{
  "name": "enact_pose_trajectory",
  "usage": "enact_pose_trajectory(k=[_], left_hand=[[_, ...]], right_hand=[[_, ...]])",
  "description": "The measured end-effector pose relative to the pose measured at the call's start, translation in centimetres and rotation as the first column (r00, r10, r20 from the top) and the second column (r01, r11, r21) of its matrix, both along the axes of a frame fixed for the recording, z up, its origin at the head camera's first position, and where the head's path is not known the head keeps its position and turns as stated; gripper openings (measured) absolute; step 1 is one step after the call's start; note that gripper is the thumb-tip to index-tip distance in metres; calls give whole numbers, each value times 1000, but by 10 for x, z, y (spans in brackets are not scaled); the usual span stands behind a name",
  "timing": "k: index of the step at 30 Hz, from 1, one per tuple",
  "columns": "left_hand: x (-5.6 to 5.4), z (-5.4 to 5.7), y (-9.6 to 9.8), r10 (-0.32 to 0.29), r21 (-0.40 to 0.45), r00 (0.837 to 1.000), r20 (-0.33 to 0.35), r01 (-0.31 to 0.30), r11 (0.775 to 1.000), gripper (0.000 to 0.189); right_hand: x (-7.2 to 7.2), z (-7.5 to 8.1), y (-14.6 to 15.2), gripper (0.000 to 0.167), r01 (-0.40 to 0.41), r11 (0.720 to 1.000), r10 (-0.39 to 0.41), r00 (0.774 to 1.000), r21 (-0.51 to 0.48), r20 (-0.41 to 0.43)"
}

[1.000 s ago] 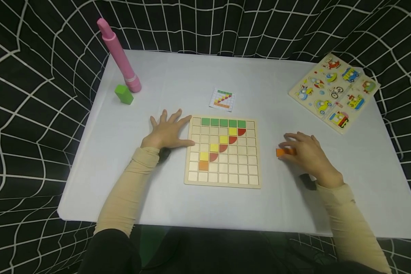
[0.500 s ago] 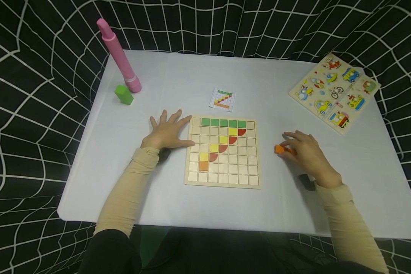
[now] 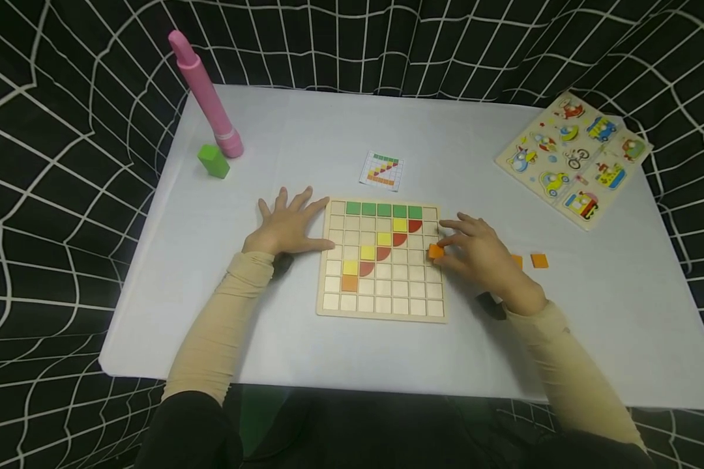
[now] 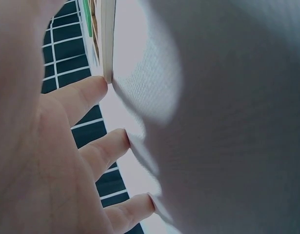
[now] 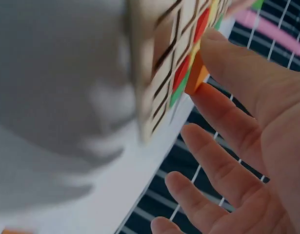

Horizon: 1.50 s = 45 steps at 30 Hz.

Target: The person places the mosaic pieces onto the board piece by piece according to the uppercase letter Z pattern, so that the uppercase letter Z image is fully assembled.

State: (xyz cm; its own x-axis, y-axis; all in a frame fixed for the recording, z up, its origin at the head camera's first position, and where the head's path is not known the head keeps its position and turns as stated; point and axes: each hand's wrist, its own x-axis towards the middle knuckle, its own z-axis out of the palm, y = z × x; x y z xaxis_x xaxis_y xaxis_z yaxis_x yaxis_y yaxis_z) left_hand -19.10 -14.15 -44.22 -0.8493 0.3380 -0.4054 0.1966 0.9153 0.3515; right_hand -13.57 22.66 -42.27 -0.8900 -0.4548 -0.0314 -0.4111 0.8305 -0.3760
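A wooden grid board [image 3: 381, 307] lies mid-table, with green squares along its top row, a diagonal of yellow squares and red quarter-circles, and one orange square [image 3: 349, 283] at lower left. My left hand [image 3: 287, 227] is spread at the board's left edge, thumb and index fingertip touching it. Between thumb and index finger my right hand [image 3: 481, 257] pinches an orange square tile [image 3: 436, 251], held over the board's right edge. In the right wrist view that orange tile [image 5: 197, 75] is tilted. Two loose orange tiles lie right of this hand, one [image 3: 539, 260] fully visible, the other [image 3: 517, 261] partly hidden.
Behind the board lies a small pattern card [image 3: 382, 170]. A green block [image 3: 214, 161] and a pink tube-shaped object [image 3: 208, 101] stand at the back left. A wooden picture puzzle [image 3: 572, 159] occupies the back right. White-lined black netting [image 3: 352, 45] surrounds the table.
My right hand has moved left to the board carrying one orange tile, leaving two others behind on the table. The left hand has stayed in place.
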Motion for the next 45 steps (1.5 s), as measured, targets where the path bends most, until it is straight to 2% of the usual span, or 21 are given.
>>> enact_pose_trajectory(k=[7, 12, 18, 26, 29, 39, 45], left_hand=[[-1, -1, 0, -3, 3, 1000, -2, 3, 1000, 100], [-2, -2, 0, -2, 2, 1000, -4, 2, 1000, 101], [-2, -1, -1, -3, 3, 1000, -1, 3, 1000, 100], [-3, -2, -1, -11, 0, 1000, -9, 11, 1000, 100], [-4, -2, 0, -12, -2, 1000, -7, 12, 1000, 100], [-4, -3, 0, -17, -2, 1000, -3, 17, 1000, 100], [-3, -2, -1, -13, -4, 1000, -3, 13, 1000, 100]], right_hand=[[0, -2, -30, 30, -86, 996, 86, 996, -17, 19], [3, -6, -50, 28, -177, 983, 177, 984, -43, -9], [10, -10, -69, 28, -267, 964, 267, 963, 2, -45], [19, -14, -88, 28, -336, 941, 339, 938, 52, -74], [21, -17, -92, 29, -349, 934, 356, 930, 80, -93], [25, -19, -96, 35, -326, 939, 337, 934, 109, -117], [25, -18, -98, 44, -325, 938, 341, 926, 117, -161]])
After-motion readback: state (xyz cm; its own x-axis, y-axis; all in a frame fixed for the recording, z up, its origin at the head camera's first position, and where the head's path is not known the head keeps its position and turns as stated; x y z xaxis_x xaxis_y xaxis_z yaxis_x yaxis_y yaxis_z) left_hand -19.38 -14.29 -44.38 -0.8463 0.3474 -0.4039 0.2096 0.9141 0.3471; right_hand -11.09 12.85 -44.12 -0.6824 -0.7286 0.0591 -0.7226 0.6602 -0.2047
